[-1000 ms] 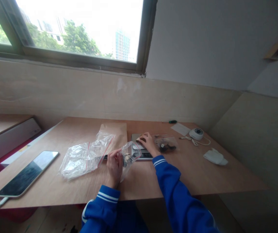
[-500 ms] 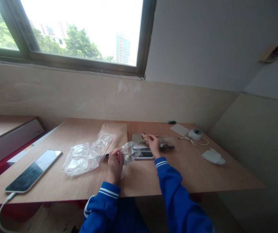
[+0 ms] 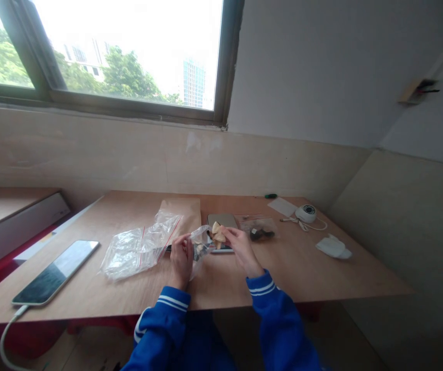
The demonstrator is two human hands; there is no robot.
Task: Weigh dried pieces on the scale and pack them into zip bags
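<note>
My left hand is closed on a small clear zip bag, which holds some pale pieces near its bottom. Between the pinched fingers of my right hand are pale tan, flat, irregular pieces with dark edges, whose kind I cannot make out. They are at the mouth of the bag. Just behind them is a digital scale with a metal plate, its front partly hidden by the pieces and my fingers. A dark object, mostly covered, lies beside my left hand.
Left of my hands lie larger clear zip bags, a brown paper envelope and a phone on a cable. To the right are a zip bag with a black item, a white dome camera, crumpled white wrapping and a green-handled tool.
My right hand has moved from above the scale's plate toward me and left, bringing the tan pieces to the bag's mouth. My left hand still holds the bag.
</note>
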